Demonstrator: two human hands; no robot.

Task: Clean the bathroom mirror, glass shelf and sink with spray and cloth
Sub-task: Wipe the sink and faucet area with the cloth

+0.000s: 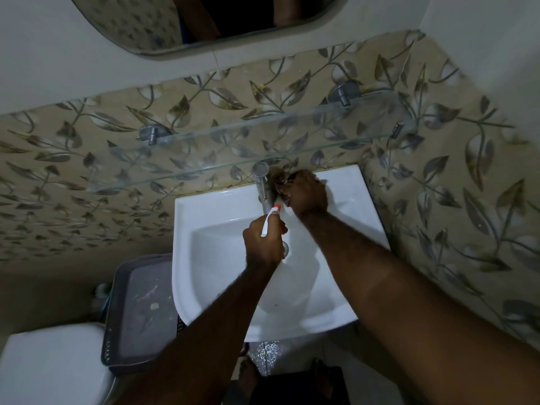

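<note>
A white sink (210,258) is fixed to the leaf-patterned wall, with a chrome tap (261,179) at its back rim. My left hand (263,244) hovers over the basin, closed around a spray bottle whose white trigger and red nozzle (270,219) point toward the tap. My right hand (306,194) presses a dark cloth (279,182) against the sink's back ledge just right of the tap. The glass shelf (233,150) runs along the wall above the sink. The mirror (204,21) hangs higher up, cut off by the frame's top edge.
A grey plastic basket with a lid (143,314) stands left of the sink. A white toilet tank (52,366) sits at the lower left. The shelf's metal brackets (344,90) stick out from the wall. My feet show on the floor below the sink.
</note>
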